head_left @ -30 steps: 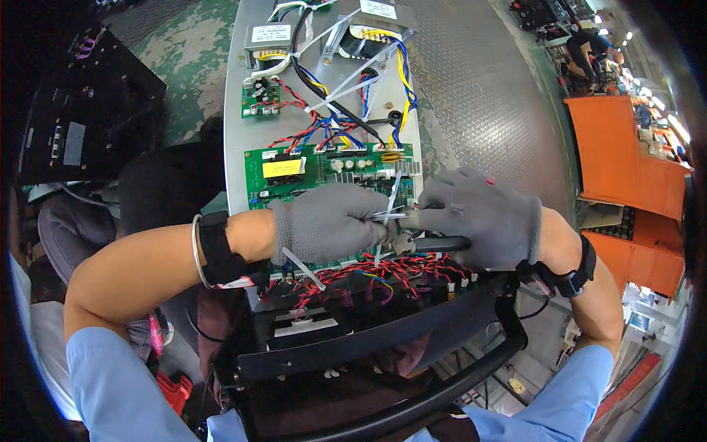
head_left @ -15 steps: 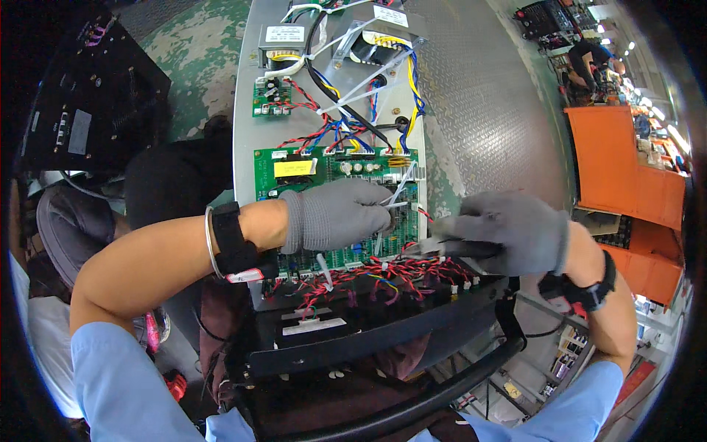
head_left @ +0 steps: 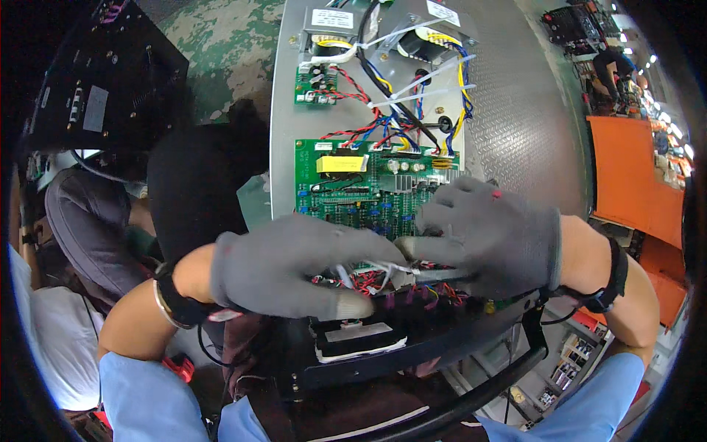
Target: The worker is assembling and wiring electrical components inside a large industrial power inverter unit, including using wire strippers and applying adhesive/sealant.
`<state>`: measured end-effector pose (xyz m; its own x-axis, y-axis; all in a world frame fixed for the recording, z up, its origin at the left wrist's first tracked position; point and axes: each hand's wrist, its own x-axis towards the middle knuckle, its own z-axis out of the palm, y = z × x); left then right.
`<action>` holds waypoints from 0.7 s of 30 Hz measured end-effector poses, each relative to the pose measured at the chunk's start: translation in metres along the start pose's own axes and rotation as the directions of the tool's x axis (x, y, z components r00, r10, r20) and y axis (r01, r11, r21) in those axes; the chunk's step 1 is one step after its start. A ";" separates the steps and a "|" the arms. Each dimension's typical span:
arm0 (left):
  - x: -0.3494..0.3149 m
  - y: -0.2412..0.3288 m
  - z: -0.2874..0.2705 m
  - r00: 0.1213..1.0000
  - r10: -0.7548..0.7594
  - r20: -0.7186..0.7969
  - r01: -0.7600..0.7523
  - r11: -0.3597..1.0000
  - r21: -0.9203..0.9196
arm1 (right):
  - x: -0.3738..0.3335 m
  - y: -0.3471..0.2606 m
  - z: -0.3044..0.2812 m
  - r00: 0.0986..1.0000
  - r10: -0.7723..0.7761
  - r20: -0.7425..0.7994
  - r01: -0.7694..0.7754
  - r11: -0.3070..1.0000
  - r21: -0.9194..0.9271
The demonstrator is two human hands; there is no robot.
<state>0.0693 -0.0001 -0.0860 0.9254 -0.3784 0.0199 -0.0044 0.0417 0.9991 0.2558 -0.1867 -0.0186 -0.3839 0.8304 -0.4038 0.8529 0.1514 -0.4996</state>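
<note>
Hands in grey gloves are working low over an open electronic chassis, and I am watching them from inside the room. Left hand is extending from the left across the lower edge of a green circuit board; its thumb is standing apart from the fingers, below them, and I cannot tell whether the fingertips are clamping anything. Right hand is reaching in from the opposite side, its thumb pointing toward the left fingertips and its other fingers bending over the board; their grip is not showing clearly, so I cannot tell whether they are closing on anything. Thin white strips are lying in the narrow space between the two hands, partly blurring. Red-and-black wires are bunching directly beneath the strips, along the near edge of the board. The board is resting on a grey metal plate and is carrying a yellow-labelled component. Farther out, a smaller green board and two transformers are occupying the same plate, with white cable ties crossing a black cable. Nearest the body, a black handle bar is curving past the chassis. An orange cabinet is standing well apart on the right.
</note>
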 end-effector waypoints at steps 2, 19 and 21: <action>0.003 -0.007 0.005 0.999 -0.022 0.023 0.022 1.000 0.005 | 0.001 0.000 0.006 1.000 -0.004 -0.001 0.004 1.000 0.024; 0.019 -0.026 0.015 0.952 -0.245 -0.181 0.200 0.950 -0.238 | -0.014 0.011 0.015 0.999 0.036 0.014 -0.038 0.969 0.245; 0.016 -0.023 0.006 0.928 -0.292 -0.232 0.215 0.927 -0.307 | -0.023 0.012 0.000 0.994 0.110 -0.016 -0.104 0.972 0.209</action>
<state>0.0821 -0.0128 -0.1084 0.9479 -0.1484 -0.2820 0.3113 0.2414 0.9192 0.2750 -0.2040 -0.0147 -0.2819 0.8506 -0.4439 0.7955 -0.0514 -0.6037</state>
